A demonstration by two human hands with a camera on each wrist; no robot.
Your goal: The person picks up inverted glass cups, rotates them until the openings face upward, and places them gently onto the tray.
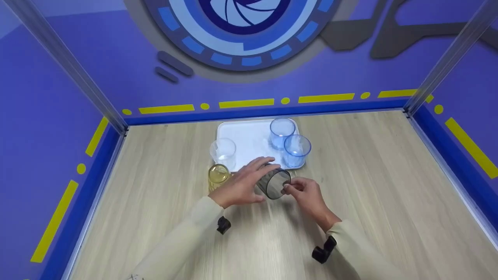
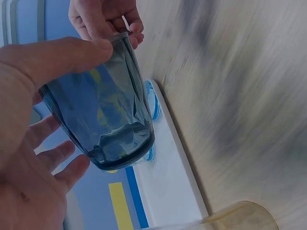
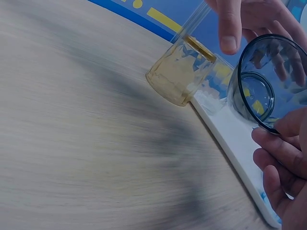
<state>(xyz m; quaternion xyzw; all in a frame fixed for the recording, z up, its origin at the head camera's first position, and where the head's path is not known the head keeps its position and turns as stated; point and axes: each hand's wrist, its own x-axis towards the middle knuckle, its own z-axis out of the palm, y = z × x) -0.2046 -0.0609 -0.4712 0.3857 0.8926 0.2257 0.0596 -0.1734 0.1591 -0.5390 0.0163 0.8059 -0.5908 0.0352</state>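
A dark grey see-through glass [image 1: 277, 186] is held tilted above the table in front of the tray, its mouth turned toward my right hand. My right hand [image 1: 309, 196] pinches the rim between thumb and fingers, as the right wrist view also shows. Around the glass's other side, my left hand [image 1: 243, 186] spreads its fingers, with the thumb standing apart. In the left wrist view, the left thumb overlaps the glass [image 2: 103, 115] near its rim. A yellow glass [image 3: 175, 72] stands upside down on the table, beside my left wrist.
Behind my hands lies a white tray [image 1: 251, 134]. Two blue glasses [image 1: 282, 134] are at its right side, and a clear glass [image 1: 223, 151] is at its left edge. A patterned blue wall [image 1: 241, 87] closes off the table's [image 1: 163, 171] back; side panels flank it.
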